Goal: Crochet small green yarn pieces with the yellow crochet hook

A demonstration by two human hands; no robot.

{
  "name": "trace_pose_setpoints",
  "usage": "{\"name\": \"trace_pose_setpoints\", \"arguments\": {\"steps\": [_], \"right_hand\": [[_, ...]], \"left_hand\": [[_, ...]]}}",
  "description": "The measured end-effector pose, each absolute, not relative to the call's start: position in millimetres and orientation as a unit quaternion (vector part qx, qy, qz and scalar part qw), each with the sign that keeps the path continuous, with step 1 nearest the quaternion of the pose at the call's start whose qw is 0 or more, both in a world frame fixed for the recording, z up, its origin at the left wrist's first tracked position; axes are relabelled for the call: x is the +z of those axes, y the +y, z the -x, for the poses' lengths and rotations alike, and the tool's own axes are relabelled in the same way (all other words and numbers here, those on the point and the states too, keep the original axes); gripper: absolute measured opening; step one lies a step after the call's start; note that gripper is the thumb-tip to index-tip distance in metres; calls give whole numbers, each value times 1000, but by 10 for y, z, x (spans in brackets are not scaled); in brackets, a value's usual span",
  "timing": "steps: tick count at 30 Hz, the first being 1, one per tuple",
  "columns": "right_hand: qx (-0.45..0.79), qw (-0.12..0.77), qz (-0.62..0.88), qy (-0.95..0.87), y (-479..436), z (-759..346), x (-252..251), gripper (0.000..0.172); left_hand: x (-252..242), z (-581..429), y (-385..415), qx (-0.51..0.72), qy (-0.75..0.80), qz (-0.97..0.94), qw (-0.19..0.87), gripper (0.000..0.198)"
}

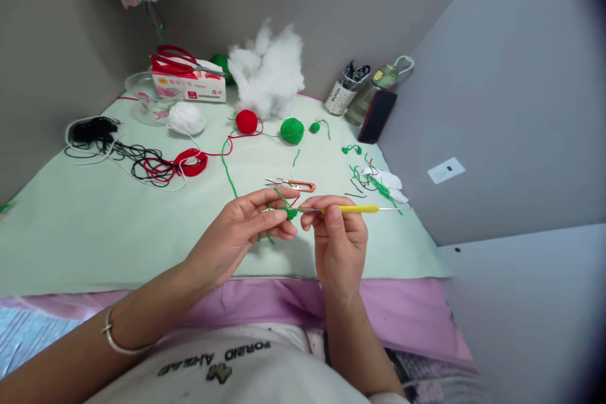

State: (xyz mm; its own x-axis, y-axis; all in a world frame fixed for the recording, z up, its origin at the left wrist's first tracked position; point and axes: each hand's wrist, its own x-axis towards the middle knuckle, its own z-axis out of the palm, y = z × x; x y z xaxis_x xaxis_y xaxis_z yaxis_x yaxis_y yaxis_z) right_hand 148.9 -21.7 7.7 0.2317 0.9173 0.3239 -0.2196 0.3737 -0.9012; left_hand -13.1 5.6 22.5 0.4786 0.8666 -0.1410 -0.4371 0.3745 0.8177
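Observation:
Between the thumb and fingers of my left hand point(241, 224) is a small green crochet piece point(291, 213). Green yarn point(228, 170) runs from that hand up the table, and short green ends hang below the fingers. My right hand point(341, 233) is closed on the yellow handle of a crochet hook point(357, 209). The hook's metal tip reaches to the green piece; whether it sits inside a stitch I cannot tell. Just beyond my hands lie thread snips point(303, 186) with an orange handle, and a bit of red yarn shows near the left fingertips.
Behind are a green yarn ball point(292, 130), a red yarn ball point(247, 122), a white yarn ball point(186, 118) and white stuffing point(269, 72). Red scissors point(175, 62) rest on a tissue box point(203, 87). Yarn scraps point(383, 186), a phone point(377, 116) and a bottle point(360, 107) are at right.

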Motion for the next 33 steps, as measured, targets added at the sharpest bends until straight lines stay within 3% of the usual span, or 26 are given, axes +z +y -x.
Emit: {"name": "trace_pose_setpoints", "arguments": {"steps": [6, 14, 19, 21, 23, 26, 28, 33], "right_hand": [[371, 672, 381, -515, -246, -1507, 102, 20], [107, 582, 405, -696, -336, -1509, 92, 29], [-46, 532, 421, -733, -333, -1488, -73, 43], [-24, 544, 427, -722, -320, -1489, -69, 39], [75, 595, 426, -678, -299, -1497, -17, 29], [227, 676, 409, -569, -255, -1502, 76, 23], [278, 678, 397, -553, -230, -1491, 101, 20], [200, 629, 434, -613, -253, -1442, 36, 21]], "left_hand": [[245, 124, 62, 419, 315, -373, 765, 19], [231, 106, -8, 461, 365, -449, 673, 29], [216, 99, -3, 448, 343, -405, 719, 43], [194, 104, 32, 413, 321, -362, 772, 42], [176, 109, 66, 394, 307, -330, 801, 34], [175, 108, 81, 419, 305, -338, 786, 29], [190, 98, 65, 431, 302, -366, 768, 32], [213, 48, 15, 456, 315, -387, 737, 32]]}}
